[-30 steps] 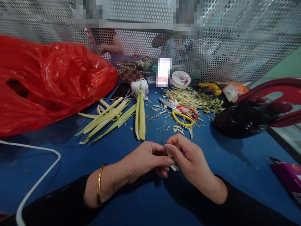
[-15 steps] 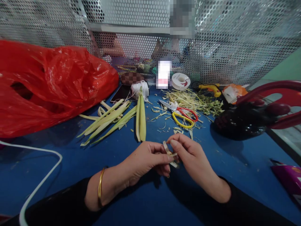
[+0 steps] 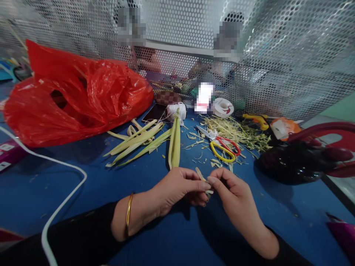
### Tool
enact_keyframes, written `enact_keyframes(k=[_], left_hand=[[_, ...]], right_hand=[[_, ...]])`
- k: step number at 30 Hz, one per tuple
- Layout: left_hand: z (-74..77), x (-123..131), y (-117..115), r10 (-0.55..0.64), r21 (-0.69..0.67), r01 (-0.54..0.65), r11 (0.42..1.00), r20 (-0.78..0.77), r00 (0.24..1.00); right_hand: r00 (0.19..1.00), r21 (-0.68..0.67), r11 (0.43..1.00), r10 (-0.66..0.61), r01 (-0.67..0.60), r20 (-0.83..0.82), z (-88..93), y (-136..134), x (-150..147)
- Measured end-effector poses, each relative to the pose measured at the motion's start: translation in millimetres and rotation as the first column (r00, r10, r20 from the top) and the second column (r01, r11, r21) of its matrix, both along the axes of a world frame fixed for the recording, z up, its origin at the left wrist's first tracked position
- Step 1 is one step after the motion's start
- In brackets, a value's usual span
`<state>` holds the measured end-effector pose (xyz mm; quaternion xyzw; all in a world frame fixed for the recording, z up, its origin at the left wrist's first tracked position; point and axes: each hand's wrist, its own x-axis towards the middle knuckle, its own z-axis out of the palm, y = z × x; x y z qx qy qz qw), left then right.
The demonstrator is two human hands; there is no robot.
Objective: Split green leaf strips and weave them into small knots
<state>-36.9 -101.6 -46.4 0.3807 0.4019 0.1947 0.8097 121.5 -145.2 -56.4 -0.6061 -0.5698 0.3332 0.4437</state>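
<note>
Low in the middle, my left hand (image 3: pixel 184 186) is closed, thumb and fingers pinching small pale plant strips (image 3: pixel 200 174). My right hand (image 3: pixel 234 192) meets it from the right, its thumb and forefinger pinched at the same strips. The fingers partly cover the strips where they cross. Just beyond my left hand lies a folded green-yellow leaf bundle (image 3: pixel 174 144), its tied top against a spool of white string (image 3: pixel 176 112). More long pale leaves (image 3: pixel 138 140) fan out to its left. Scissors with one red and one yellow handle (image 3: pixel 219 143) lie beyond my right hand.
A red plastic bag (image 3: pixel 91 99) fills the back left, with a white cable (image 3: pixel 68 164) in front. Plant trimmings (image 3: pixel 235 131), a white ribbon reel (image 3: pixel 223 107) and a lit phone (image 3: pixel 204 96) stand behind. A black object with dark red handles (image 3: pixel 294 162) sits right. Perforated metal panels close the back.
The camera view has shifted, so the tabletop things appear further right and slightly lower. Both hands stay together on the strips; my right thumb and forefinger have come closer to my left fingertips.
</note>
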Motion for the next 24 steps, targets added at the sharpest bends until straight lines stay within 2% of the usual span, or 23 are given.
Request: enact_keyframes(k=[4,8,10,12,14,16,20,24], left_hand=[[1.1,0.9,-0.8,0.025,0.028,-0.025,0.999,-0.023,0.999],[1.0,1.2,-1.0,0.053,0.038,-0.051,0.998,-0.035,0.998],[0.4,1.0,-0.3,0.093,0.028,-0.093,0.995,-0.017,0.995],[-0.3,0.5,0.5,0.127,0.012,-0.127,0.992,0.02,0.992],[-0.7,-0.2,1.0,0.138,-0.007,-0.138,0.99,0.063,0.988],[-0.6,-0.8,0.8,0.158,-0.025,-0.157,0.987,0.096,0.983],[0.3,0.2,-0.6,0.179,-0.034,-0.177,0.984,0.102,0.979],[-1.0,2.4,-1.7,0.159,-0.033,-0.157,0.987,0.088,0.983]], right_hand=[[0.999,0.048,0.998,-0.04,0.038,0.035,-1.6,0.8,-1.4],[0.997,0.069,0.997,-0.026,0.022,0.07,-3.8,2.3,1.5],[0.989,0.198,0.979,-0.065,0.037,0.133,-2.9,0.9,4.4],[0.963,0.402,0.916,-0.105,-0.004,0.248,-0.1,-1.7,6.6],[0.898,0.547,0.822,-0.112,-0.156,0.426,3.5,-4.2,6.8],[0.79,0.577,0.753,-0.126,-0.318,0.599,6.1,-5.4,5.3],[0.606,0.531,0.707,-0.181,-0.467,0.774,4.6,-4.9,3.6],[0.508,0.499,0.661,-0.202,-0.56,0.838,0.3,-6.1,6.7]])
